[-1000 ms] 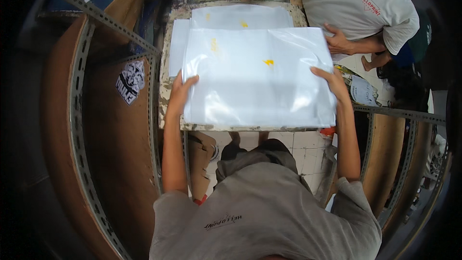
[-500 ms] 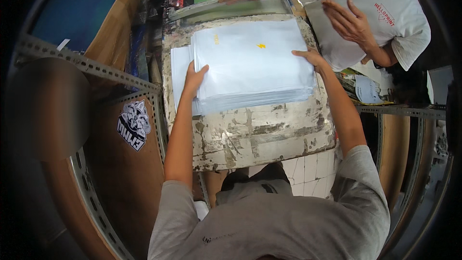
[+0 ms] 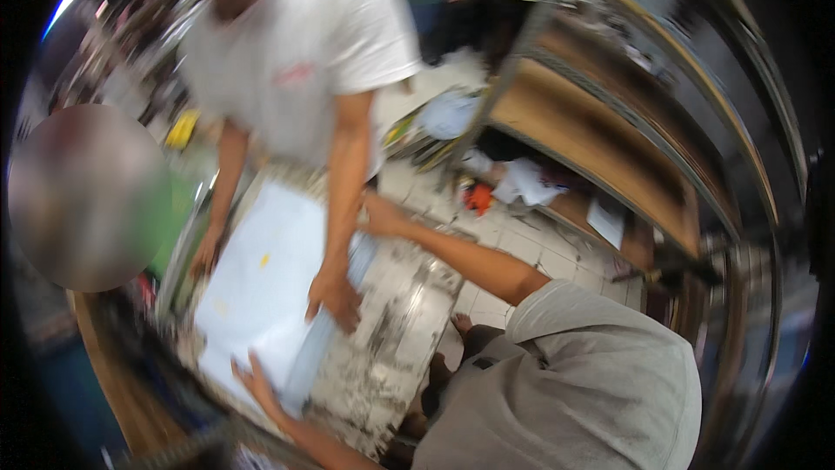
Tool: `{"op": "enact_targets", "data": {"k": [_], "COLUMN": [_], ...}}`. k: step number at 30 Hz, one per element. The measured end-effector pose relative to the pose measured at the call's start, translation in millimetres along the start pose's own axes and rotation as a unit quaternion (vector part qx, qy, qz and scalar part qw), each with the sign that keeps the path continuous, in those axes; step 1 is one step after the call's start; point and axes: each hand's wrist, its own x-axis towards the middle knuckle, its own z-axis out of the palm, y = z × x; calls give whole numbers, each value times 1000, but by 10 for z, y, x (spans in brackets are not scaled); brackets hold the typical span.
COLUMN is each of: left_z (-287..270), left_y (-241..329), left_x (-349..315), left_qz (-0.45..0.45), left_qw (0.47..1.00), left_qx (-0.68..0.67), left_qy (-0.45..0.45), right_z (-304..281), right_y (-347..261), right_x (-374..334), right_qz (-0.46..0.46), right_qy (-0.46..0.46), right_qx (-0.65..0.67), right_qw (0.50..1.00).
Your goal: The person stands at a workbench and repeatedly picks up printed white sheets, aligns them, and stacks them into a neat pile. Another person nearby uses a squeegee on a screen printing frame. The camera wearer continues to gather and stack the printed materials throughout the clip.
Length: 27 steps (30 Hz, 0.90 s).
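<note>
A thick stack of white sheets (image 3: 270, 270) with a small yellow print lies on a stained board (image 3: 409, 305). My left hand (image 3: 258, 387) rests at the near end of the stack, fingers apart over the top sheet. Over by the stack's far right corner is my right hand (image 3: 380, 213). Its fingers are blurred and partly behind a co-worker's forearm, so their grip is unclear. The co-worker's one hand (image 3: 337, 298) lies on the long side of the stack. Their other hand (image 3: 207, 253) is at the opposite side.
The co-worker in a white T-shirt (image 3: 278, 44) stands across the board. To the right rises a metal rack with wooden shelves (image 3: 557, 105), with loose papers (image 3: 526, 183) on a lower one. Pale floor tiles (image 3: 513, 244) show between rack and board. A green screen frame (image 3: 178, 218) is at left.
My view has swung to the right, and motion blurs it. The co-worker's hands, raised before, have come down to the stack. My right hand has shifted at its end of the stack.
</note>
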Motion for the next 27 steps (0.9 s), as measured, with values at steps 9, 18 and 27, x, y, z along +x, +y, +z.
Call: {"op": "enact_targets", "data": {"k": [9,18,27], "left_z": [694,2415,4140], "left_y": [523,1668,2520], "left_x": [-1429,-2892,-4772], "left_qz": [306,294,384], "left_qw": [898,929,917], "left_qx": [42,-120,-98], "left_qy": [315,192,38], "right_z": [-3211,-7289,-10279], "right_y": [1290,1415,2649], "right_x": [-2926,-5164,-6184], "right_qz": [128,61,536], "right_qy": [367,696,471], "right_qx": [-84,-358,-250], "right_qw": [918,619,654]}}
